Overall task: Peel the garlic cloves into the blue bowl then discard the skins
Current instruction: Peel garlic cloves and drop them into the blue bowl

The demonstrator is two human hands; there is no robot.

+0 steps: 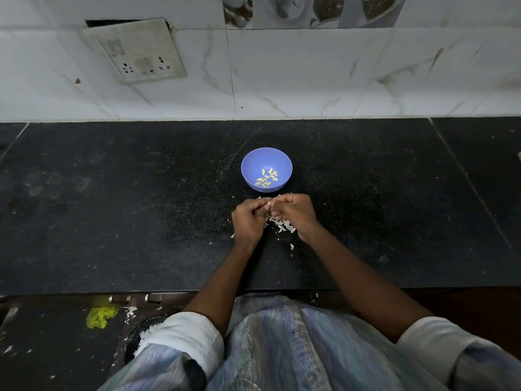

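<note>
A blue bowl [266, 158] stands on the black counter with several peeled yellowish garlic cloves [267, 176] in its bottom. Just in front of it, my left hand [248, 220] and my right hand [294, 214] meet with curled fingers and pinch a small garlic clove [268, 204] between their fingertips. Most of the clove is hidden by the fingers. White garlic skins [283, 225] lie scattered on the counter under and between my hands.
The black stone counter [112, 207] runs wide to both sides and ends at a white tiled wall with a socket plate [138, 52]. More skins and a yellow mesh scrap [101, 317] lie on the floor at lower left.
</note>
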